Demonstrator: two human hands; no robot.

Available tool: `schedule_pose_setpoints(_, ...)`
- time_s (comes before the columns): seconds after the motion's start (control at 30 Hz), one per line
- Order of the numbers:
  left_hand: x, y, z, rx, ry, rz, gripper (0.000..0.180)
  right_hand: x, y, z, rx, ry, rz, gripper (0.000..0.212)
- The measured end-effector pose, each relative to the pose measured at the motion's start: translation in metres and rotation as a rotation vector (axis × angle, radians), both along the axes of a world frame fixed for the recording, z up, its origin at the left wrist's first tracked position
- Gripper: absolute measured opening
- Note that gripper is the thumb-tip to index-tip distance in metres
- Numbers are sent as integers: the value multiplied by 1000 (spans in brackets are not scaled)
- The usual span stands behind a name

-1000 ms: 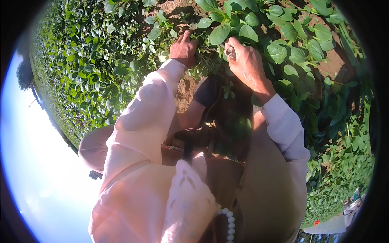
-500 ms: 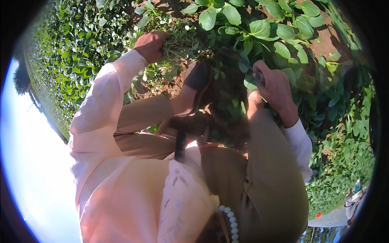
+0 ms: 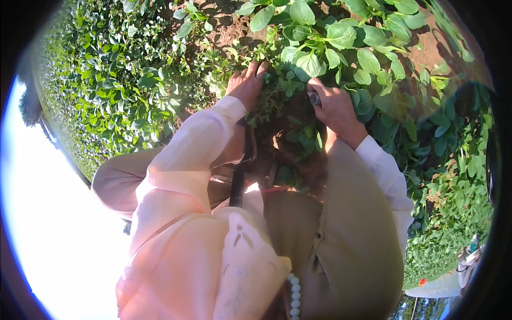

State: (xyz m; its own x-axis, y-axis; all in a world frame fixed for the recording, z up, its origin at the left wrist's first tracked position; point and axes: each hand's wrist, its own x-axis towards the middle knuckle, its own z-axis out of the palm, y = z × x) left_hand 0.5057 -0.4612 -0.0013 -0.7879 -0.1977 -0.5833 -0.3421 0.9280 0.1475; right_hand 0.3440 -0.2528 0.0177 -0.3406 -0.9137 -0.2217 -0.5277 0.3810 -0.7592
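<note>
My left hand (image 3: 245,85) reaches into low green weeds (image 3: 272,98) at the foot of a leafy plant (image 3: 330,42), fingers curled around a tuft of them. Beside it, my right hand (image 3: 333,106) is closed on the dark handle of a small tool (image 3: 315,99), whose working end is hidden among the leaves. Both hands lie close together over brown soil (image 3: 229,32). Pale pink sleeves cover both forearms.
Dense green crop rows (image 3: 106,80) run along the left and leafy plants (image 3: 453,176) fill the right. My bent knees in tan cloth (image 3: 341,234) sit below the hands. A light-coloured object (image 3: 437,285) lies at the lower right.
My left hand has moved right and my right hand up and left, so both now meet at the plant's base. The view has tilted slightly.
</note>
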Motion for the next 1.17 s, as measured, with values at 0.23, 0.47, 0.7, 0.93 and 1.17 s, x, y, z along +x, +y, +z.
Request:
schedule_pose_setpoints(0.23, -14, -5, 13, 83, -137, 170, 49, -17, 3, 30, -27, -172, -137, 22)
schedule_pose_setpoints(0.47, -24, -26, 42, -15, 204, -138, 34, -2, -21, 10, -151, -141, -183, 23)
schedule_pose_setpoints(0.7, -37, -39, 0, -105, 99, -69, 31, -4, -78, -14, -80, -112, -148, 17)
schedule_pose_setpoints(0.93, -5, -45, 37, 88, 182, -206, 42, -26, -42, 23, -71, -268, -232, 10)
schedule_pose_setpoints(1.17, 48, -54, 54, 56, -287, -214, 84, -9, -65, 21, -88, -243, -146, 15)
